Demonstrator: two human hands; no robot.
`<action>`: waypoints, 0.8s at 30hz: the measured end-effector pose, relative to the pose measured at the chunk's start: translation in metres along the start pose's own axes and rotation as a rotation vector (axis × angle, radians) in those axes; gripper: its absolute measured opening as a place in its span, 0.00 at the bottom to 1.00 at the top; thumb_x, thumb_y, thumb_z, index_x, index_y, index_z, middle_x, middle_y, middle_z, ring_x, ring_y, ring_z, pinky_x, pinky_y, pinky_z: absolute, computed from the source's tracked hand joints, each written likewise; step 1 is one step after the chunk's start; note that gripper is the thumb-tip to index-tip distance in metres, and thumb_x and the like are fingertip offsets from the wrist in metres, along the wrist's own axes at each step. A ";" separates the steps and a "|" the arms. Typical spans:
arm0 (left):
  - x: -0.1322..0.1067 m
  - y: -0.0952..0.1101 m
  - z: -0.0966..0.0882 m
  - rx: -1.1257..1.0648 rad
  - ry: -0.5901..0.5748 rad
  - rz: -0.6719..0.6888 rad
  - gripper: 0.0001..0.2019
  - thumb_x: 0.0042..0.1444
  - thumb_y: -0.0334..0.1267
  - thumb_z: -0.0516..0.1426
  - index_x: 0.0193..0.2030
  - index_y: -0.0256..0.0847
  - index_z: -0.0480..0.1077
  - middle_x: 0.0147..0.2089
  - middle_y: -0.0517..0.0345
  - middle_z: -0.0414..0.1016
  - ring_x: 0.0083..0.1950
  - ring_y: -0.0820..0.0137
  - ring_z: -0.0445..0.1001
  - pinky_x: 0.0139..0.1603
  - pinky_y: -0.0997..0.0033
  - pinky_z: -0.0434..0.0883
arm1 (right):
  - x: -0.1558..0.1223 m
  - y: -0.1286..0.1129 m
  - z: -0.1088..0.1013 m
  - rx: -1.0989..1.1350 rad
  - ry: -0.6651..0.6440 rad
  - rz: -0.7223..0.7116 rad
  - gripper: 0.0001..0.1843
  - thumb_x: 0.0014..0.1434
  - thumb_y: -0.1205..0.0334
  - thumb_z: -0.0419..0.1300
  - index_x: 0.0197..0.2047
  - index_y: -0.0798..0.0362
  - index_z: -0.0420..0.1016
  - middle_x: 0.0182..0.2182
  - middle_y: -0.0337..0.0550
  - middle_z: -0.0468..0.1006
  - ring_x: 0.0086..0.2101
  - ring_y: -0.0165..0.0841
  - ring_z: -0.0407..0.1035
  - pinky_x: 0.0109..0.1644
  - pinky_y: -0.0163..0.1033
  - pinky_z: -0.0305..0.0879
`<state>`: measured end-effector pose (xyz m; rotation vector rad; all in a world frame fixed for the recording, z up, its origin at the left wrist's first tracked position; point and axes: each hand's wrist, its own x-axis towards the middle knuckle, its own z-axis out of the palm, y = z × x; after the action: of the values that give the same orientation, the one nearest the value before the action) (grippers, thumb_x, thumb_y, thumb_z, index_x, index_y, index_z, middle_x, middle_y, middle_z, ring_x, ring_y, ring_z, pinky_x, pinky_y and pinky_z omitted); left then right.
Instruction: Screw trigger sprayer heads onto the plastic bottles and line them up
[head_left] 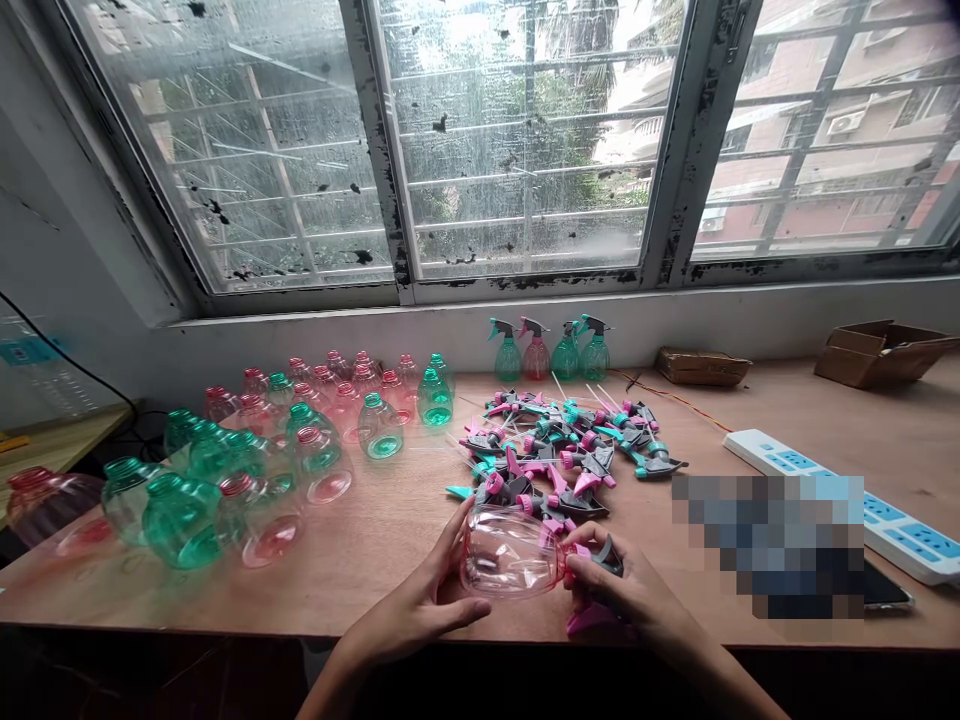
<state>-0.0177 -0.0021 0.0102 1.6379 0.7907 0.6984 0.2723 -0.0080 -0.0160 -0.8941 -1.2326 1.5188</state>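
Observation:
A clear pink spray bottle (510, 552) lies on its side between my hands, its base to the left and its neck to the right. My left hand (431, 590) is curled round the base, with the thumb below and some fingertips hidden behind the bottle. At the neck, my right hand (626, 585) grips a pink-and-grey trigger sprayer (596, 612), which meets the bottle's mouth; the fingers partly cover the joint. Just beyond the bottle lies a heap of loose trigger sprayers (559, 445), pink, teal and grey, some with white tubes.
Open pink and green bottles (180, 520) crowd the left of the wooden table (390, 530). Several bottles with sprayers (536, 355) stand by the wall. On the right are a power strip (825, 490), a blurred-out dark device (885, 592) and two cardboard boxes (874, 362).

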 end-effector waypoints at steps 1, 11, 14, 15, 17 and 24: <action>0.000 -0.001 0.000 0.002 0.004 -0.005 0.53 0.61 0.39 0.66 0.77 0.63 0.29 0.82 0.62 0.23 0.81 0.55 0.35 0.80 0.48 0.37 | 0.000 0.000 0.000 -0.004 0.000 0.002 0.20 0.58 0.46 0.70 0.41 0.52 0.73 0.28 0.38 0.81 0.26 0.32 0.74 0.33 0.37 0.68; 0.002 0.002 0.000 -0.077 -0.020 -0.064 0.54 0.60 0.43 0.67 0.77 0.59 0.30 0.82 0.58 0.35 0.81 0.53 0.39 0.79 0.46 0.41 | 0.000 0.001 -0.001 -0.046 0.011 0.003 0.22 0.54 0.46 0.73 0.41 0.53 0.74 0.26 0.37 0.81 0.25 0.34 0.74 0.32 0.38 0.67; 0.002 0.003 0.000 -0.055 -0.011 -0.057 0.54 0.59 0.42 0.67 0.77 0.60 0.30 0.82 0.59 0.35 0.81 0.52 0.38 0.79 0.45 0.41 | 0.000 0.000 -0.001 -0.029 0.009 0.004 0.22 0.55 0.45 0.72 0.41 0.53 0.74 0.27 0.37 0.81 0.26 0.33 0.74 0.32 0.38 0.68; 0.001 0.003 0.000 -0.041 -0.002 -0.054 0.54 0.59 0.42 0.67 0.77 0.60 0.30 0.82 0.59 0.34 0.81 0.51 0.37 0.79 0.44 0.40 | 0.000 0.000 -0.001 -0.022 0.007 0.006 0.21 0.56 0.45 0.72 0.40 0.52 0.73 0.27 0.37 0.81 0.26 0.33 0.74 0.32 0.38 0.68; 0.001 0.001 0.000 -0.007 0.022 -0.041 0.54 0.59 0.41 0.67 0.77 0.61 0.30 0.83 0.59 0.31 0.81 0.50 0.35 0.79 0.43 0.39 | 0.001 0.000 -0.001 -0.005 0.004 0.009 0.21 0.56 0.45 0.71 0.40 0.52 0.73 0.26 0.37 0.80 0.25 0.33 0.74 0.32 0.38 0.68; 0.001 -0.004 -0.001 0.023 0.033 -0.005 0.52 0.61 0.41 0.66 0.77 0.63 0.30 0.82 0.63 0.28 0.81 0.52 0.34 0.80 0.45 0.36 | 0.001 0.002 0.000 0.000 0.016 0.004 0.22 0.55 0.45 0.72 0.40 0.53 0.73 0.24 0.36 0.80 0.24 0.32 0.73 0.31 0.38 0.68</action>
<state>-0.0185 -0.0004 0.0066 1.6479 0.8288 0.7175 0.2718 -0.0066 -0.0185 -0.9071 -1.2201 1.5123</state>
